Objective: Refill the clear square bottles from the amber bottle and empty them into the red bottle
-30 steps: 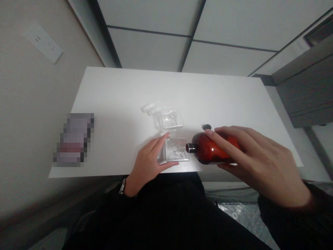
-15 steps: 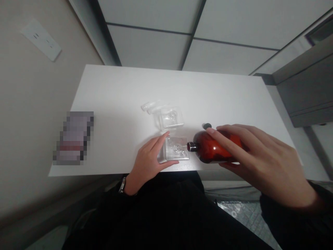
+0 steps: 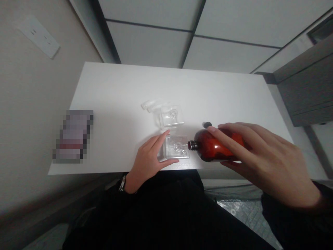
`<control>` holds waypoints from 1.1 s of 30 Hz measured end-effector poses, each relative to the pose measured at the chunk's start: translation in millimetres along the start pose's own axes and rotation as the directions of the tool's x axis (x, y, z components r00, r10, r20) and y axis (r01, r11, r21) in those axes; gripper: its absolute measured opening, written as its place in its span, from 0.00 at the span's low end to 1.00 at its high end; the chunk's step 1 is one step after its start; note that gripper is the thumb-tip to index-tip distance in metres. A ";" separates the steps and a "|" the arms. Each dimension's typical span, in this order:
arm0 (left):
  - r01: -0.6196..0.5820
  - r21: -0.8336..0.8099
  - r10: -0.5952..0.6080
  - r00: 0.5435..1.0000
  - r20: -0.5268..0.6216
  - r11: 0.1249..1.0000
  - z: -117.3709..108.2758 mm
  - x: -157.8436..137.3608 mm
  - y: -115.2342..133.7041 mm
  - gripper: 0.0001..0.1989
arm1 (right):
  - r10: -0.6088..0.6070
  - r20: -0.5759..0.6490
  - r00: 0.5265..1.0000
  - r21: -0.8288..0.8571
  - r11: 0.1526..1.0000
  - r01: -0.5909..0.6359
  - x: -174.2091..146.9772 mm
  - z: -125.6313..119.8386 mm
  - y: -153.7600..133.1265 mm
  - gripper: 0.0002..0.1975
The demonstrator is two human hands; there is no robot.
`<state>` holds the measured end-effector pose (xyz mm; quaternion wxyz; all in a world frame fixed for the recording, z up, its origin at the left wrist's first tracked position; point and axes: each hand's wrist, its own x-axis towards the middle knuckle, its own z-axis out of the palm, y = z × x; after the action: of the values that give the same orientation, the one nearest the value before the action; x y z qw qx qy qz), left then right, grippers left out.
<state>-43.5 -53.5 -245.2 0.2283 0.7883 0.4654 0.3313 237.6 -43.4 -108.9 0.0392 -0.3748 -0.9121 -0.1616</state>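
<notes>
head | white table (image 3: 117,90), beige wall | left hand (image 3: 149,158) steadies clear bottle (image 3: 175,147) | right hand (image 3: 262,158) grips amber bottle (image 3: 210,150)

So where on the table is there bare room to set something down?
Free: the table's far strip beyond the far clear bottle, and the left part. Crowded: the near edge, where the left hand steadies a clear bottle and the right hand tilts the amber bottle.

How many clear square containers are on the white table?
2: one clear square plastic container held by the left hand near the table's front edge, another just behind it.
</notes>
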 end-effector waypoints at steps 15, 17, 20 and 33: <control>0.006 -0.002 -0.006 1.000 -0.002 1.000 -0.1 0.6 1.0 0.43 | 0.011 0.042 0.999 0.025 1.000 -0.012 -1.6 -2.8 2.3 0.36; 0.005 -0.007 -0.005 1.000 -0.003 1.000 0.0 0.4 1.0 0.43 | 0.024 0.042 0.999 0.037 0.999 -0.026 -1.7 -2.5 1.2 0.38; 0.011 -0.010 -0.011 1.000 0.005 1.000 -0.4 0.4 1.2 0.42 | 0.049 0.042 0.998 0.041 0.998 -0.051 -1.7 -2.1 -0.6 0.39; 0.035 -0.035 -0.034 0.999 0.019 0.999 -0.3 0.5 1.6 0.43 | -0.008 0.065 0.998 0.030 1.000 0.006 -0.3 -4.3 3.6 0.35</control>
<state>-42.6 -53.8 -243.7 0.2521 0.7790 0.4709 0.3284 240.1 -42.6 -104.0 0.0144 -0.3759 -0.9166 -0.1356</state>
